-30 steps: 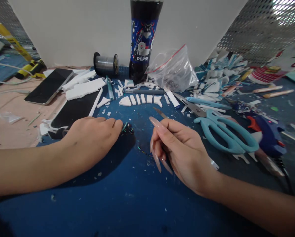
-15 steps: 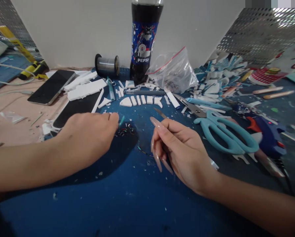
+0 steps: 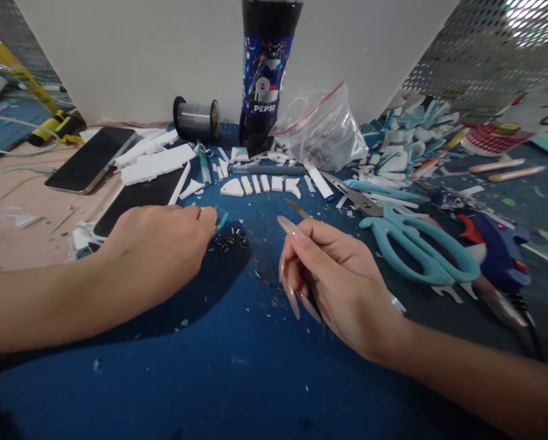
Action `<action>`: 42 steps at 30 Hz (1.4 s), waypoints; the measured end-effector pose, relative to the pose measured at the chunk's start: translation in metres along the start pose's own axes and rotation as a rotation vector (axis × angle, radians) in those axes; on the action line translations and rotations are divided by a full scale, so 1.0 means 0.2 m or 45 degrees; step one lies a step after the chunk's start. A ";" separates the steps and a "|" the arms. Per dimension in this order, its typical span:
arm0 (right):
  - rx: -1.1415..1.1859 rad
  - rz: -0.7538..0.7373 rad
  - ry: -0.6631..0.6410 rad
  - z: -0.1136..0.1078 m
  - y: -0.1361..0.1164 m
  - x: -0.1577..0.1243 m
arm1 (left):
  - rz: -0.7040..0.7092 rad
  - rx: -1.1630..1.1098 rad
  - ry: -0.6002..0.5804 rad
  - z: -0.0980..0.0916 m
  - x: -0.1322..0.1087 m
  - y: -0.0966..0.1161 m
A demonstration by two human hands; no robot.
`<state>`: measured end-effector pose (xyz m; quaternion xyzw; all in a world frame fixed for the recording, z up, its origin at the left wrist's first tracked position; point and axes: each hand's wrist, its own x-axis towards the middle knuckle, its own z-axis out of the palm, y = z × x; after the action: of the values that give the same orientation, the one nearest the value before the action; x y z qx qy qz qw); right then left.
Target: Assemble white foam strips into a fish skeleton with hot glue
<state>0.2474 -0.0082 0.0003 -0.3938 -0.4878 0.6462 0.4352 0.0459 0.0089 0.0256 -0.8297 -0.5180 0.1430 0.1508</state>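
Observation:
My left hand (image 3: 164,247) is closed, palm down, left of a small pile of tiny dark and coloured beads (image 3: 232,239). A teal tip (image 3: 221,222) sticks out beside its fingers; whatever they pinch is hidden. My right hand (image 3: 331,275) has its thumb and index finger pressed together, with long nails pointing left. A thin strand with small beads (image 3: 265,280) runs toward it, and whether its fingers hold the end is too small to tell. White fish-shaped pieces (image 3: 260,185) lie in a row beyond both hands.
Blue-handled scissors (image 3: 421,244) and a blue glue gun (image 3: 496,250) lie at the right. Behind stand a cola bottle (image 3: 265,79), a spool (image 3: 196,118) and a zip bag (image 3: 324,134). Two phones, one black (image 3: 93,160), rest at the left amid white scraps.
The view has shifted slightly, moving the scene a little left and up. My left hand has drawn slightly left of the bead pile; my right hand is almost unchanged.

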 end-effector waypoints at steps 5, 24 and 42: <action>0.009 0.009 0.002 0.00 0.00 0.00 | 0.088 -0.021 -0.050 0.00 -0.01 0.03; 0.074 0.014 -0.008 0.00 0.01 0.00 | 0.167 -0.393 0.060 -0.05 0.02 -0.06; -0.103 -0.158 0.051 0.02 -0.01 -0.03 | -0.108 -2.867 -0.529 0.00 0.04 0.08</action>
<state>0.2467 -0.0153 0.0041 -0.3928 -0.5282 0.5897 0.4678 0.0627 0.0089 0.0186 -0.4361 -0.3945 -0.2727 -0.7614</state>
